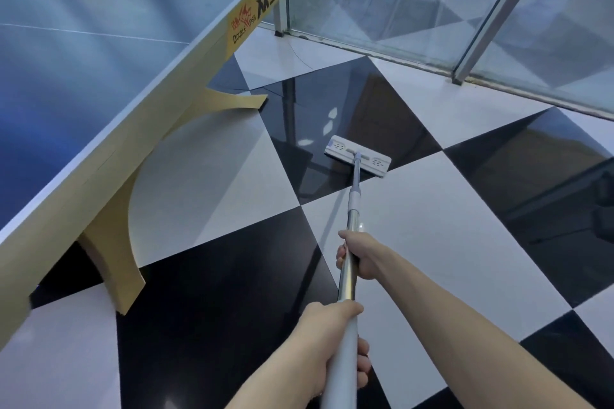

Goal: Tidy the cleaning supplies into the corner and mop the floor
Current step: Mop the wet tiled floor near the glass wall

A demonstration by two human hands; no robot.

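Observation:
A flat mop with a white rectangular head (358, 156) lies flat on a black tile of the black-and-white checkered floor (432, 226). Its silver and grey handle (353, 209) runs back toward me. My right hand (357, 254) grips the metal part of the handle, farther along. My left hand (327, 342) is closed around the grey upper part, closer to my body. No other cleaning supplies are in sight.
A blue table tennis table (83, 53) with a yellow side rail and curved yellow legs (113, 252) fills the left side. A glass wall with metal frames (491, 7) runs along the far right, meeting the floor just beyond the mop head.

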